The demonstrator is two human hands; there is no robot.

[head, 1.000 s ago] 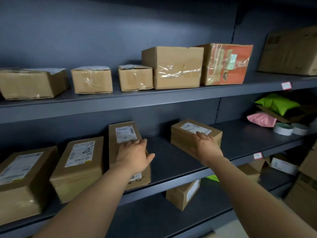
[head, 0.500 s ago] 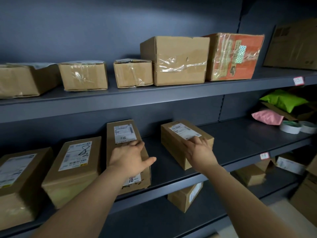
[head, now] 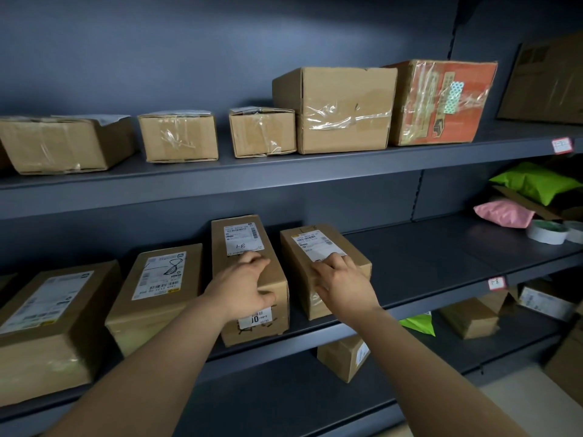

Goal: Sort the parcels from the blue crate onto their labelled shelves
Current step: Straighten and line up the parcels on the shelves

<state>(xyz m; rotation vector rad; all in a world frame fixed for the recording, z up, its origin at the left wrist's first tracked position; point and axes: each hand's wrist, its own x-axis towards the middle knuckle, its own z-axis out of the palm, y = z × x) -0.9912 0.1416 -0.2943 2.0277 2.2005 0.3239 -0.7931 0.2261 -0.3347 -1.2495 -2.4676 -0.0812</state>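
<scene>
On the middle shelf (head: pixel 426 260) a long brown parcel (head: pixel 268 326) with a white label lies end-on. My left hand (head: pixel 243 285) sits on its top, thumb down its right side. Just to its right, with a narrow gap between them, lies a shorter brown parcel (head: pixel 334 236). My right hand (head: pixel 344 285) presses on its top, fingertips on its label. Two more labelled parcels (head: pixel 157 279) lie to the left. The blue crate is out of view.
The upper shelf carries several taped boxes (head: pixel 344 111) and an orange box (head: pixel 441 102). Red-edged shelf tags (head: pixel 497 283) mark the shelf fronts. At the right lie a green bag (head: pixel 536 181), a pink bag (head: pixel 501 212) and tape rolls (head: pixel 547 231). Boxes (head: pixel 344 357) sit on the lower shelf.
My right hand has slid the shorter parcel to the left and straightened it, up close to the long parcel. My left hand has stayed on the long parcel.
</scene>
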